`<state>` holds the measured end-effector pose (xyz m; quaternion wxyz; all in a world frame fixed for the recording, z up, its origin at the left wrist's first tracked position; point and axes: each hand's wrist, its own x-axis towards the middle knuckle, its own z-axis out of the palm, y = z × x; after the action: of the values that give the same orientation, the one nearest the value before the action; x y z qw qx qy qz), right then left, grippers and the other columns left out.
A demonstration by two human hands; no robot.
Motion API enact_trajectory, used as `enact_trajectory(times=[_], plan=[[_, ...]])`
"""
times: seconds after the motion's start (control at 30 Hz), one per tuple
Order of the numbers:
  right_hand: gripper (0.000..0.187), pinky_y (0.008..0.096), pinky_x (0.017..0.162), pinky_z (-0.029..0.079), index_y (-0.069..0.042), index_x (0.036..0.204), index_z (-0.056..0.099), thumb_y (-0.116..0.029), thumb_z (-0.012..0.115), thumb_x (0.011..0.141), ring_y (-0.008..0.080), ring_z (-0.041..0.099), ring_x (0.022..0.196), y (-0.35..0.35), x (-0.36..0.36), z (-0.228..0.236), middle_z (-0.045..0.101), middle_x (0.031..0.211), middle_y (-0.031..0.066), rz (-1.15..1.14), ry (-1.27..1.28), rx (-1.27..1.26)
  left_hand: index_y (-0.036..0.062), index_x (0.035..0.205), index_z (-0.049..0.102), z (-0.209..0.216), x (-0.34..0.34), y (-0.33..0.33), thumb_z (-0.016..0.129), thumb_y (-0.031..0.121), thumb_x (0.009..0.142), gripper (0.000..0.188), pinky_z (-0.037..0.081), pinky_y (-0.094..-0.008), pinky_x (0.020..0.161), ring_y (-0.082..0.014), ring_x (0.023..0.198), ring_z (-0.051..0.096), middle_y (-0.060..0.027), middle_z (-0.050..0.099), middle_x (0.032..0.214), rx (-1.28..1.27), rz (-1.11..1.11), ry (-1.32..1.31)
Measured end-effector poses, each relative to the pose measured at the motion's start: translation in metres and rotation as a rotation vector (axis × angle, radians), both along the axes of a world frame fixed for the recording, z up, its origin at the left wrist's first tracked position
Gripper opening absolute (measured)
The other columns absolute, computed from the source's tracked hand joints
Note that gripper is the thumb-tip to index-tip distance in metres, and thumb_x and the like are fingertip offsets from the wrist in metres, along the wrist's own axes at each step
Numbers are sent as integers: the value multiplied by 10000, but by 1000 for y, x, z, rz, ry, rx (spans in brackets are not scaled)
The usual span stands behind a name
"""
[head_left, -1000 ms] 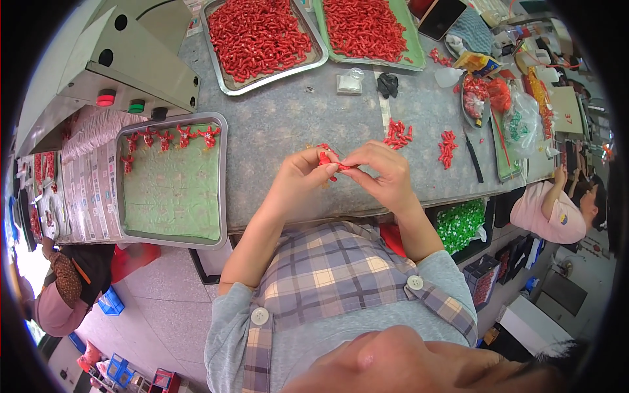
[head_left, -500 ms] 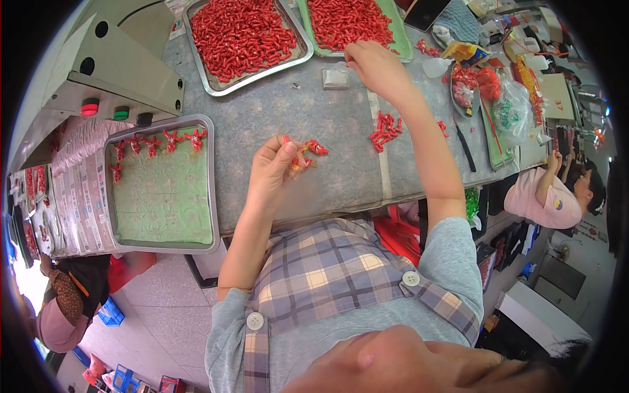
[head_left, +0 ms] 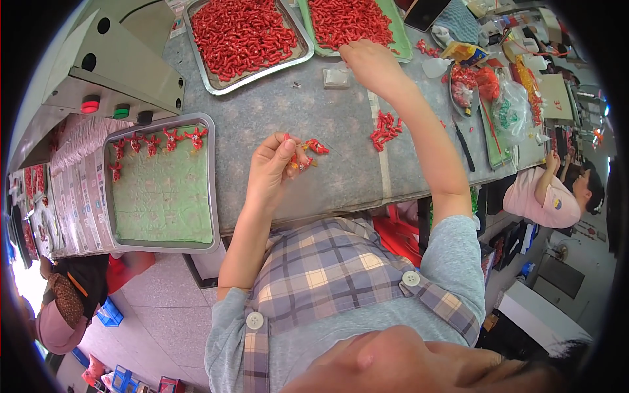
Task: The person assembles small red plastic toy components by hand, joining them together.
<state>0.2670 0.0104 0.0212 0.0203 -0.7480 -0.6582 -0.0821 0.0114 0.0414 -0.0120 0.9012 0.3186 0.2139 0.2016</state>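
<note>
In front of my chest, my left hand [head_left: 275, 161] is closed around a small red-and-gold figurine [head_left: 317, 147]; the rest of it is partly covered by my fingers. My right hand [head_left: 372, 64] reaches far across the table to the front rim of a green-lined tray [head_left: 405, 52], beside many small red pieces [head_left: 350, 25]. Its fingers are curled together with their tips pointing left and down. Whatever they pinch, if anything, is too small to see. Just left of that hand sits a small clear block [head_left: 336, 78].
A metal tray [head_left: 208, 80] heaped with red pieces stands at the far left-centre. Left of me, another tray [head_left: 211, 190] holds several red figurines along its back. Loose red pieces [head_left: 385, 131] lie right of centre, and a knife [head_left: 464, 147] farther right. A control box [head_left: 85, 72] overhangs the left.
My right hand has shifted slightly left along the tray's front rim. My left hand has turned the figurine a little and keeps hold of it.
</note>
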Motion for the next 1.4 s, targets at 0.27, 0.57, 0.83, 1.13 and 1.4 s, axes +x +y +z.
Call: enact_trajectory(times=[0.27, 0.57, 0.83, 1.13, 1.4], plan=[[84, 391, 682, 423, -35, 787, 504, -89, 539, 733, 273, 539, 809, 2, 1, 5, 558, 768, 99, -51, 147, 22, 1, 995, 549, -5, 0, -1, 549, 310, 836, 347, 316, -184, 453, -48, 491, 400, -42, 555, 665, 92, -26, 102], [83, 313, 656, 426, -29, 810, 516, -99, 542, 775, 210, 538, 727, -11, -13, 28, 542, 749, 85, 13, 439, 147, -27, 1202, 421, 9, 0, -5, 467, 295, 883, 456, 434, -213, 662, -73, 707, 514, -49, 595, 879, 14, -92, 65], [84, 241, 635, 419, -12, 846, 534, -70, 561, 791, 101, 514, 701, -60, -83, 43, 529, 762, 21, 107, 1182, -2, 2, 1058, 473, 4, -1, -5, 512, 243, 863, 312, 450, -230, 661, -121, 804, 565, -99, 596, 917, 125, -180, -13], [92, 253, 626, 425, -8, 838, 530, -64, 573, 779, 143, 534, 705, -65, -91, 42, 531, 780, 56, 150, 1140, 10, 18, 1003, 484, 12, 3, -10, 526, 189, 855, 230, 452, -223, 628, -136, 798, 585, -98, 607, 880, 187, -169, 30], [144, 335, 593, 411, -59, 789, 553, -85, 640, 677, 240, 514, 674, -73, -99, 39, 534, 738, 60, 300, 661, 304, 32, 924, 519, 24, 0, -16, 603, 130, 801, 179, 458, -237, 638, -134, 794, 579, -76, 608, 860, 376, -37, 38]])
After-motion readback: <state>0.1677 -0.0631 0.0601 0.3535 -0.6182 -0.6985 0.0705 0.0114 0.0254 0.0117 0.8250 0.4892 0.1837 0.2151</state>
